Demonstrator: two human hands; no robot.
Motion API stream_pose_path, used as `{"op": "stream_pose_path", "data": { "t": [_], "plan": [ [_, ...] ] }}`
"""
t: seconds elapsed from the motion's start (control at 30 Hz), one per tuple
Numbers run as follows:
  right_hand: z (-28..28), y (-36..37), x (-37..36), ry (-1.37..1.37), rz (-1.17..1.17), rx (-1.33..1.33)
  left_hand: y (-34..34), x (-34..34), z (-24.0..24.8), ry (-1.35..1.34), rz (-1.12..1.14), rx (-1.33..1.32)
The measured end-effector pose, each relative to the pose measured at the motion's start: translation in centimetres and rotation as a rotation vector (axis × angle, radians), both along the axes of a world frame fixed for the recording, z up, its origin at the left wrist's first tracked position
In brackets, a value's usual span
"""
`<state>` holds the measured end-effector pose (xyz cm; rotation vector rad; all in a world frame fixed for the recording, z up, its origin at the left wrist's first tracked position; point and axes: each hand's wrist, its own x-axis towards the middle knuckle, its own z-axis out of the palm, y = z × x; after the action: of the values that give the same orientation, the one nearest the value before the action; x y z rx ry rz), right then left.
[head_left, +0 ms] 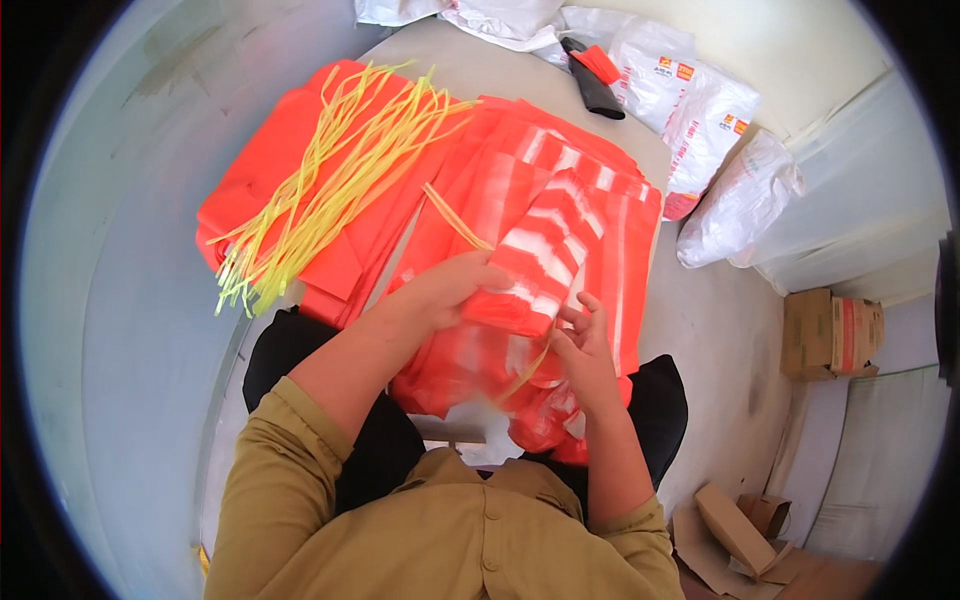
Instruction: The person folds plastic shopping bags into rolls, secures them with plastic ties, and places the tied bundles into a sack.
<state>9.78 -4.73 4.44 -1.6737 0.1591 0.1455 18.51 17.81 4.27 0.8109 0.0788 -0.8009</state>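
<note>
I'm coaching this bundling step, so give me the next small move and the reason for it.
Probably draw the thin yellow plastic tie strip around the folded orange-and-white striped plastic bag bundle. The left hand already grips the bundle's lower end, and the right hand has its fingers beside it, with the strip running below.

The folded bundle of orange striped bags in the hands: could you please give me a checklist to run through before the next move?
1. Left hand grips the folded bag bundle: ok.
2. Right hand has a yellow tie strip at its fingers: ok.
3. Strip wrapped around the bundle: cannot tell.
4. Spare yellow strips lie on the orange bag stack: ok.
5. Flat striped bags lie beneath the bundle on the table: ok.
</note>
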Motion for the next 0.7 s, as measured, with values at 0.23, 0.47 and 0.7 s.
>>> {"op": "stream_pose_path", "data": {
  "t": [0.23,0.47,0.7],
  "plan": [
    [-1.9,-3.5,4.6,0.055,0.067,-0.136,0.1,-0.4,-0.2,-0.039,-0.056,0.019],
    [1.0,-5.8,6.7,0.162,0.125,-0.331,0.2,-1.6,-1.0,-0.481,-0.153,0.545],
    [0.9,-7.4,5.4,0.332,0.194,0.008,1.9,-0.7,1.9,-0.866,-0.227,1.152]
  ]
}}
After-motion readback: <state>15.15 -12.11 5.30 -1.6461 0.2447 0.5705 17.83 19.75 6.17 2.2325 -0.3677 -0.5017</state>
